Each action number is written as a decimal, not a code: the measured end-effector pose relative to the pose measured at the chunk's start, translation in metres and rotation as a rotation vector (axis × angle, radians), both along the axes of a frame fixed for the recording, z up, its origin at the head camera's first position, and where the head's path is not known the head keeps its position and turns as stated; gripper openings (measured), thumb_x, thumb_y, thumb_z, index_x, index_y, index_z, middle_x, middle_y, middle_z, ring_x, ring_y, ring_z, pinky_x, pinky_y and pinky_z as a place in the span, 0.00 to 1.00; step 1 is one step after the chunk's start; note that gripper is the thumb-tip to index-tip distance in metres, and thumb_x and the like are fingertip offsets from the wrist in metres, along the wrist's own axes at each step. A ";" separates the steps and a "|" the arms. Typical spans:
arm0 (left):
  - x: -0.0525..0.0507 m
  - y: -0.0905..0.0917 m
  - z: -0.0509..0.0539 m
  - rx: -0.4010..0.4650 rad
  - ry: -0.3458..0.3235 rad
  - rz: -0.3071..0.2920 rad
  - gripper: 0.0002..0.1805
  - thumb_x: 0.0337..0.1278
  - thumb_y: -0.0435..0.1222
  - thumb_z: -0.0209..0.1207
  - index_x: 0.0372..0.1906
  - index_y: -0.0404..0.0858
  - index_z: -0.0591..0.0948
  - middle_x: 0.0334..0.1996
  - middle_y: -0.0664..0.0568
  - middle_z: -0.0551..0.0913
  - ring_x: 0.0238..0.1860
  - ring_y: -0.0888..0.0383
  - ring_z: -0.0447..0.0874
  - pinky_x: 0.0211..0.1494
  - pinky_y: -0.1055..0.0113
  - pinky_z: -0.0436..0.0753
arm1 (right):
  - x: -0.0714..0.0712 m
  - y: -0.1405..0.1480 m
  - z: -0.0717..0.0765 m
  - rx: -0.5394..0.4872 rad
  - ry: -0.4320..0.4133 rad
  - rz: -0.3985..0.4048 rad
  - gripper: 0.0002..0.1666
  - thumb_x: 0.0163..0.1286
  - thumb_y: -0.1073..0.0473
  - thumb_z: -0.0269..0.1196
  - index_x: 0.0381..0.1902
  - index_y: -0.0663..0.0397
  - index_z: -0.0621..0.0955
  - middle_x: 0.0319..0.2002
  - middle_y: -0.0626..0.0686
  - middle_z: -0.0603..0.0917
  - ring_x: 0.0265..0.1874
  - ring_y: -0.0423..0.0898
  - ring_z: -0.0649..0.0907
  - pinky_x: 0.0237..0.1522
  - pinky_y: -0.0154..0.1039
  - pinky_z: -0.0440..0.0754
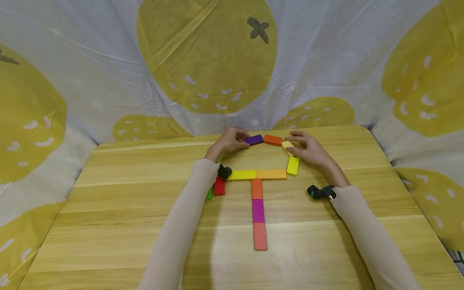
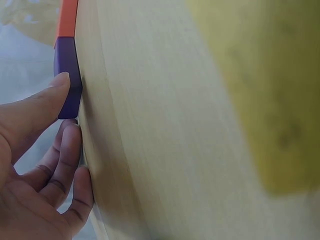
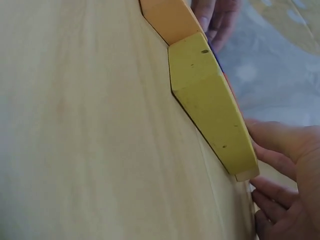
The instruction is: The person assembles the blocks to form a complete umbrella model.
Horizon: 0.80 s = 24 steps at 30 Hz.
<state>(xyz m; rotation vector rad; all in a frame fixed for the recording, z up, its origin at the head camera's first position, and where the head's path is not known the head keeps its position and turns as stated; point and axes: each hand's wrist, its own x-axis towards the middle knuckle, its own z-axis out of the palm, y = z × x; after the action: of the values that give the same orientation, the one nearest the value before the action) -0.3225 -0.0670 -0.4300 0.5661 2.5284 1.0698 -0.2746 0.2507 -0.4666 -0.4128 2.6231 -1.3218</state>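
At the far side of an arch of coloured wooden blocks, my left hand (image 1: 232,141) pinches a purple block (image 1: 254,140). In the left wrist view, the thumb presses the purple block's side, with the other fingers curled near its end. An orange block (image 1: 273,140) lies against its right end. To the right, my right hand (image 1: 308,150) holds a pale orange block (image 1: 287,146) between thumb and fingers. A yellow block (image 1: 293,166) sits just below that one. In the right wrist view, the yellow block (image 3: 212,110) hides part of the right fingers.
A yellow-green block (image 1: 242,175) and a light orange block (image 1: 272,174) form a crossbar. Below it runs a column of orange, magenta (image 1: 258,211) and coral (image 1: 259,236) blocks. Red (image 1: 219,187) and green (image 1: 209,194) blocks lie partly under the left wrist. Patterned cloth (image 1: 217,60) hangs behind the table.
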 end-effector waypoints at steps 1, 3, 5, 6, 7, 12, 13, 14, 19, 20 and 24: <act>0.000 0.000 0.000 0.004 -0.002 0.000 0.18 0.65 0.32 0.67 0.58 0.30 0.85 0.52 0.37 0.84 0.50 0.47 0.81 0.61 0.57 0.82 | 0.000 0.001 0.000 -0.002 -0.001 0.004 0.30 0.76 0.51 0.64 0.70 0.59 0.77 0.80 0.60 0.61 0.80 0.65 0.57 0.79 0.68 0.55; 0.000 0.002 0.000 0.011 -0.001 0.001 0.18 0.65 0.32 0.68 0.57 0.30 0.85 0.51 0.37 0.84 0.49 0.47 0.81 0.61 0.57 0.82 | 0.001 0.002 0.000 -0.004 -0.001 0.009 0.30 0.77 0.51 0.64 0.71 0.59 0.76 0.80 0.60 0.61 0.81 0.65 0.56 0.79 0.68 0.54; 0.000 0.002 0.000 0.014 0.001 0.001 0.18 0.65 0.32 0.68 0.57 0.30 0.85 0.51 0.37 0.84 0.48 0.47 0.81 0.60 0.57 0.82 | 0.002 0.003 0.001 -0.008 -0.002 0.015 0.30 0.77 0.52 0.64 0.71 0.59 0.76 0.81 0.60 0.60 0.81 0.65 0.56 0.79 0.68 0.53; 0.000 0.003 0.000 0.016 0.000 0.002 0.18 0.65 0.32 0.68 0.57 0.30 0.85 0.51 0.37 0.84 0.48 0.47 0.81 0.60 0.57 0.82 | 0.002 0.004 0.001 -0.008 -0.002 0.019 0.30 0.77 0.52 0.64 0.71 0.59 0.76 0.81 0.60 0.60 0.81 0.65 0.56 0.79 0.69 0.53; 0.000 0.003 0.000 0.016 0.001 0.002 0.18 0.65 0.32 0.68 0.57 0.30 0.85 0.51 0.37 0.84 0.48 0.48 0.81 0.60 0.57 0.82 | 0.002 0.004 0.001 -0.007 -0.003 0.022 0.30 0.77 0.52 0.63 0.71 0.58 0.76 0.81 0.60 0.60 0.81 0.66 0.55 0.79 0.69 0.53; 0.000 0.003 0.000 0.019 -0.002 0.001 0.17 0.65 0.31 0.67 0.57 0.30 0.85 0.51 0.36 0.84 0.48 0.47 0.81 0.60 0.57 0.82 | 0.001 0.004 0.000 -0.003 -0.003 0.032 0.29 0.77 0.52 0.63 0.71 0.57 0.76 0.81 0.60 0.59 0.81 0.66 0.55 0.79 0.69 0.52; 0.000 0.003 0.000 0.017 0.000 0.000 0.17 0.65 0.31 0.67 0.57 0.30 0.85 0.51 0.36 0.84 0.48 0.47 0.81 0.60 0.57 0.82 | 0.000 0.004 0.000 -0.002 -0.001 0.033 0.29 0.77 0.52 0.63 0.71 0.57 0.77 0.81 0.60 0.59 0.81 0.66 0.55 0.79 0.68 0.52; 0.000 0.003 0.001 0.017 -0.004 0.000 0.17 0.65 0.31 0.67 0.57 0.30 0.85 0.51 0.36 0.84 0.48 0.47 0.81 0.60 0.57 0.82 | 0.000 0.003 -0.001 0.000 0.000 0.034 0.29 0.77 0.52 0.63 0.71 0.57 0.77 0.81 0.60 0.59 0.81 0.66 0.55 0.79 0.68 0.52; 0.000 0.001 0.002 0.008 -0.002 0.003 0.18 0.66 0.31 0.67 0.58 0.29 0.84 0.52 0.36 0.84 0.50 0.46 0.82 0.61 0.57 0.82 | -0.004 -0.002 0.001 0.033 -0.007 0.034 0.32 0.78 0.48 0.61 0.75 0.53 0.73 0.81 0.60 0.58 0.81 0.65 0.56 0.79 0.69 0.53; 0.000 0.001 0.003 0.008 -0.002 0.004 0.18 0.66 0.31 0.67 0.58 0.29 0.84 0.52 0.36 0.84 0.51 0.46 0.82 0.61 0.57 0.82 | -0.006 -0.004 0.002 0.041 -0.008 0.035 0.33 0.78 0.47 0.61 0.76 0.52 0.72 0.81 0.60 0.57 0.81 0.65 0.55 0.79 0.69 0.52; 0.000 0.000 0.003 0.001 0.004 0.001 0.18 0.66 0.31 0.67 0.58 0.30 0.84 0.52 0.36 0.84 0.50 0.46 0.82 0.61 0.57 0.82 | -0.012 -0.012 0.005 0.072 0.025 0.042 0.32 0.79 0.50 0.61 0.75 0.55 0.72 0.80 0.64 0.59 0.80 0.66 0.57 0.79 0.69 0.54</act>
<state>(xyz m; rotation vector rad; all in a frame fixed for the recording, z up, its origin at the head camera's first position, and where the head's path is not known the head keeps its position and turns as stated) -0.3225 -0.0668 -0.4272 0.5684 2.5317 1.0716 -0.2864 0.2388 -0.4618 -0.4736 2.6577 -1.2140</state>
